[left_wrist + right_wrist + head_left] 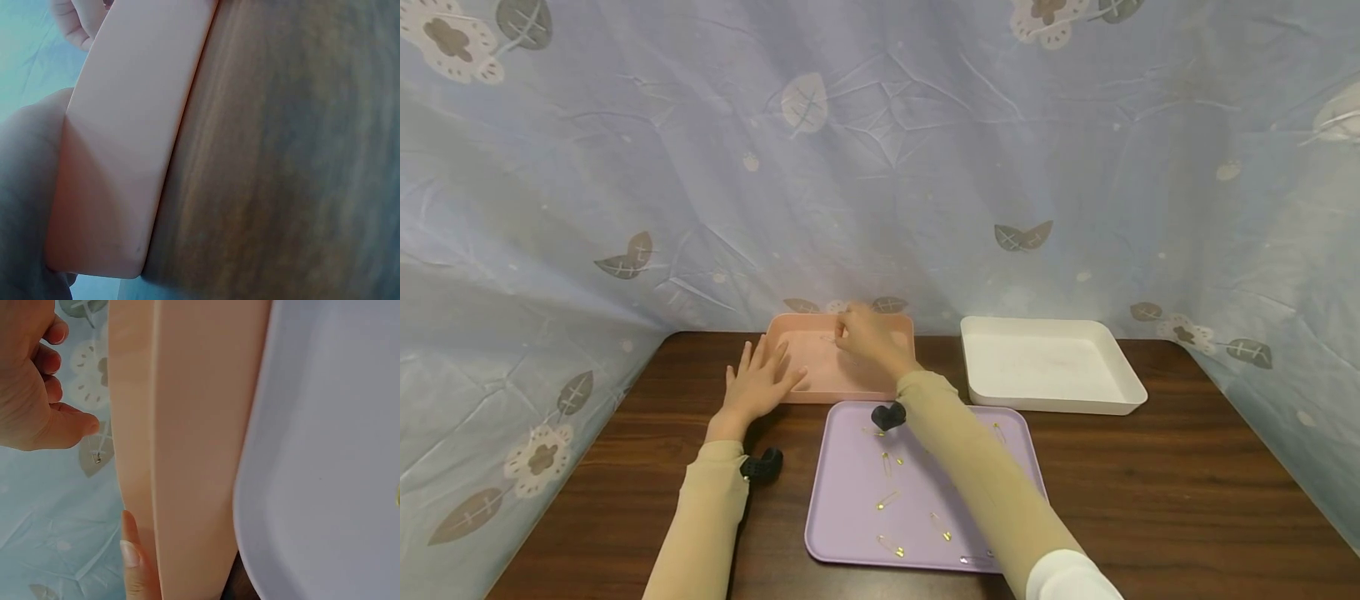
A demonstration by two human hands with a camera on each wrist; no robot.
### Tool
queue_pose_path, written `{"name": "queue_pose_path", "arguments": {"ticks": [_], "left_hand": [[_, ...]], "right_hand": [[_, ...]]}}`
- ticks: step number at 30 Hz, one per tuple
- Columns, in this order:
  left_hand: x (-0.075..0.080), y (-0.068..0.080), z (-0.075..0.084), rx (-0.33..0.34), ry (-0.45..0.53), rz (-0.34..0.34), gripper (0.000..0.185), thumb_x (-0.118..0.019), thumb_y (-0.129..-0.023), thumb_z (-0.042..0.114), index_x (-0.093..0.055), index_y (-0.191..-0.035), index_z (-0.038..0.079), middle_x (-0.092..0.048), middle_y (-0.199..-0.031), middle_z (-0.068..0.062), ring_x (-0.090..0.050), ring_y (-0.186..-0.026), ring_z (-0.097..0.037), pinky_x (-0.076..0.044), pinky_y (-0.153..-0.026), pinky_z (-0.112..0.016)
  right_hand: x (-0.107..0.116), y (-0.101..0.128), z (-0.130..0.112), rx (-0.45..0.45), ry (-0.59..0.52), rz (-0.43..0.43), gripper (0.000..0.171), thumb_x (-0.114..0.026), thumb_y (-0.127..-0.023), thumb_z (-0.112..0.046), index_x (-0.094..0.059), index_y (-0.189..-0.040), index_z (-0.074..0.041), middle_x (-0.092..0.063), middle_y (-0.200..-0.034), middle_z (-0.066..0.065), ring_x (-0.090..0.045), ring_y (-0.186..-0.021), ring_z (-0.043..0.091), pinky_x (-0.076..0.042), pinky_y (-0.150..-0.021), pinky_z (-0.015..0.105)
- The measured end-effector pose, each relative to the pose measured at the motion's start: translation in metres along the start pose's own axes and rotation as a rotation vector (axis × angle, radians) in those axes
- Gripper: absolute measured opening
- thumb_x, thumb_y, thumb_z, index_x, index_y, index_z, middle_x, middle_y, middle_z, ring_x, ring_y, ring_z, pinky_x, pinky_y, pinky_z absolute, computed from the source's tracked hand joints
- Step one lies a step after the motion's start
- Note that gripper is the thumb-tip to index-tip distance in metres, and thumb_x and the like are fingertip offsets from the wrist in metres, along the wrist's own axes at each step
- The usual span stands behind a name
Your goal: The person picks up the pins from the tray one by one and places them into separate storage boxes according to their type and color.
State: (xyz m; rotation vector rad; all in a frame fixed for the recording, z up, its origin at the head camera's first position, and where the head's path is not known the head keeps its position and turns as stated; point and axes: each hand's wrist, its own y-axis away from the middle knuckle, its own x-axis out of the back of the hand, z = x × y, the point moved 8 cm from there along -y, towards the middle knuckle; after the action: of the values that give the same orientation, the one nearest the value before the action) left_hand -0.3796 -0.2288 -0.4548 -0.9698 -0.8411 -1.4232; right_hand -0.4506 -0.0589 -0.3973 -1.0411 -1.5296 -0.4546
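With its grip pinching a pin (97, 458), the right hand (867, 337) hovers over the pink tray (842, 397), the left hand (752, 390) spread at its rim, other pins (891, 546) seemingly left to move from the purple tray (847, 492).

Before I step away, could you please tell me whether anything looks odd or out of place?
Nothing looks spilled or damaged. One safety pin near the front edge of the purple tray stands out slightly: it looks silvery, while most around it are gold-coloured pins.
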Motion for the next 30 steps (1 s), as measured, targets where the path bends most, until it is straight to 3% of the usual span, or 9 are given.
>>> {"name": "queue_pose_path", "arguments": {"ticks": [12, 22, 30], "left_hand": [[0.0, -0.002, -0.001, 0.005, 0.002, -0.008, 0.082, -0.04, -0.092, 0.069, -0.017, -0.157, 0.023, -0.001, -0.164, -0.017, 0.006, -0.15, -0.044, -0.003, -0.109, -0.076], [-0.001, -0.001, -0.001, 0.003, 0.001, -0.01, 0.082, -0.04, -0.092, 0.069, -0.015, -0.157, 0.025, -0.001, -0.164, -0.018, 0.003, -0.15, -0.045, -0.003, -0.109, -0.077], [0.0, -0.001, 0.0, 0.001, 0.01, -0.01, 0.082, -0.04, -0.093, 0.068, -0.016, -0.157, 0.023, -0.001, -0.164, -0.018, 0.004, -0.15, -0.045, -0.003, -0.109, -0.077]], "right_hand": [[0.0, 0.004, 0.004, 0.015, -0.08, 0.042, 0.004, -0.067, -0.083, -0.012, -0.066, -0.082, -0.009, -0.06, -0.096, 0.007, -0.056, -0.101, 0.025, -0.045, -0.094, 0.038], [0.012, 0.019, 0.012, 0.011, -0.106, 0.058, 0.007, -0.069, -0.084, -0.012, -0.064, -0.08, -0.01, -0.059, -0.095, 0.008, -0.054, -0.097, 0.025, -0.044, -0.088, 0.038], [0.031, 0.037, 0.024, -0.002, -0.057, 0.1, 0.008, -0.07, -0.085, -0.019, -0.065, -0.08, -0.014, -0.058, -0.092, 0.005, -0.053, -0.091, 0.021, -0.047, -0.08, 0.037]]}}
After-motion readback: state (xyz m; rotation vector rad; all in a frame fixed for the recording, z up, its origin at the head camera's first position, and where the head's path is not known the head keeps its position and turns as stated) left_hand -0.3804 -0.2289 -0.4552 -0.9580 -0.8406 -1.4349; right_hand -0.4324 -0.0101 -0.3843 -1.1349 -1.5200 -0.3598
